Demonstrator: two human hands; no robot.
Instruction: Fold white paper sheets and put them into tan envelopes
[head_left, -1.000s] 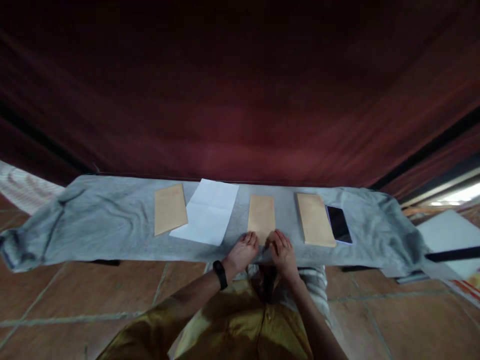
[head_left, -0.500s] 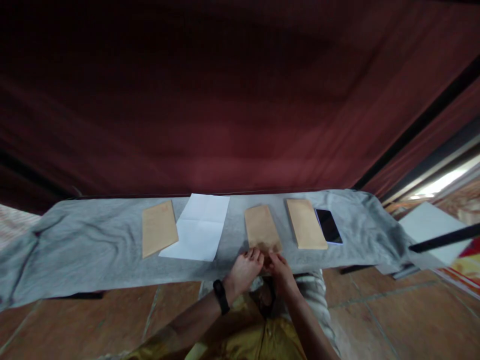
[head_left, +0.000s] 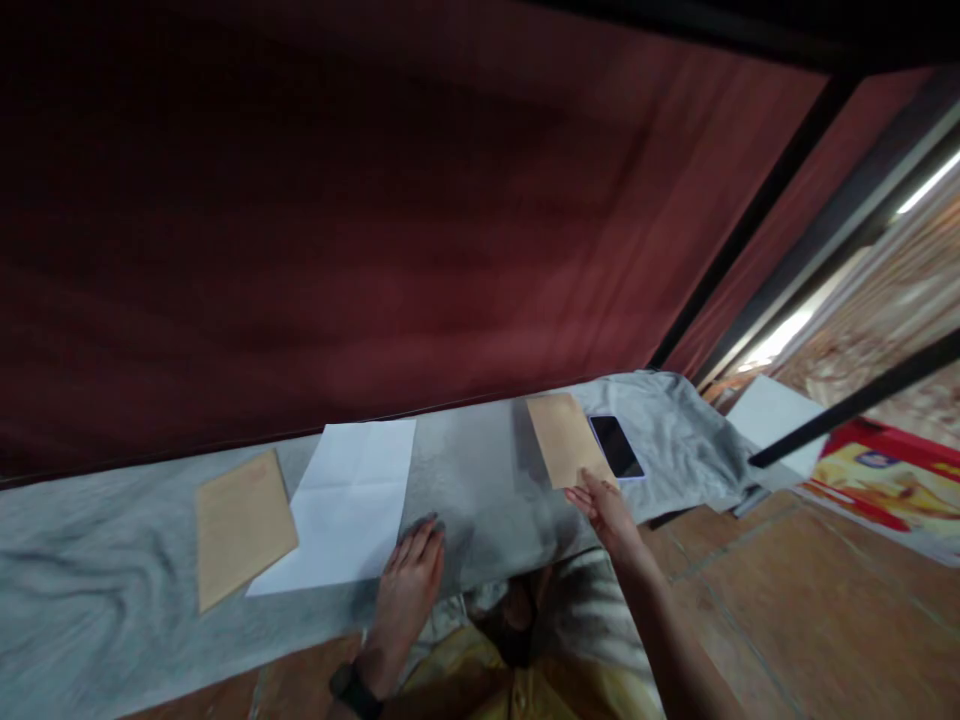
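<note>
My right hand (head_left: 598,500) pinches the near edge of a brown envelope (head_left: 566,435), thumb on top and fingers underneath. That envelope is just left of a dark-screened phone (head_left: 616,446); whatever is directly beneath it is hidden. My left hand (head_left: 415,570), with a black watch on the wrist, lies flat with fingers stretched out on the grey cloth (head_left: 480,500), close to the right edge of a creased white sheet of paper (head_left: 349,510). Farther left another brown envelope (head_left: 244,525) overlaps the sheet's left side.
A dark red fabric panel (head_left: 375,320) rises behind the cloth-covered surface. Over on the right, a black bar (head_left: 862,400) slants past a white board (head_left: 772,420) and a red and yellow box (head_left: 892,490). Tiled floor (head_left: 757,590) shows below.
My right hand has moved right with the envelope from the middle, where both hands were at its near end. My left hand has let go and moved left beside the paper. The view has turned right.
</note>
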